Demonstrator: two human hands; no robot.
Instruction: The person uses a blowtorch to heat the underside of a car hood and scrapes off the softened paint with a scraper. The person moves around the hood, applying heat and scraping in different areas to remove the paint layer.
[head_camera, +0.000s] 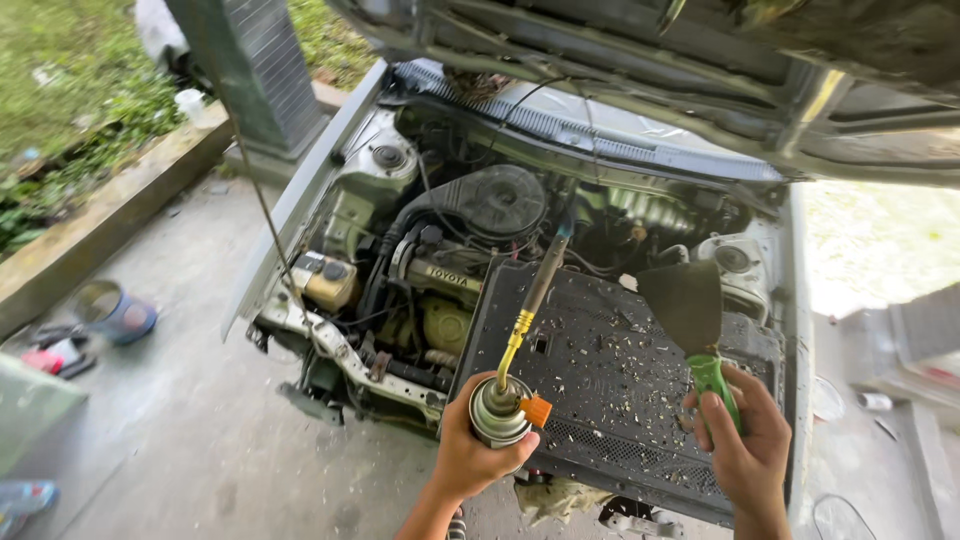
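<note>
Holding my left grip shut round the torch canister, right grip clenching the green-handled scraper, I risk scorching the black panel if the nozzle dips.

The gas canister body is largely covered by the left hand. The scraper handle is mostly enclosed by the right hand. Both forearms are cut off by the bottom edge.

The left hand grips a gas torch canister, its nozzle over the black panel. Beside the panel's right edge, the right hand holds a green-handled scraper.
</note>
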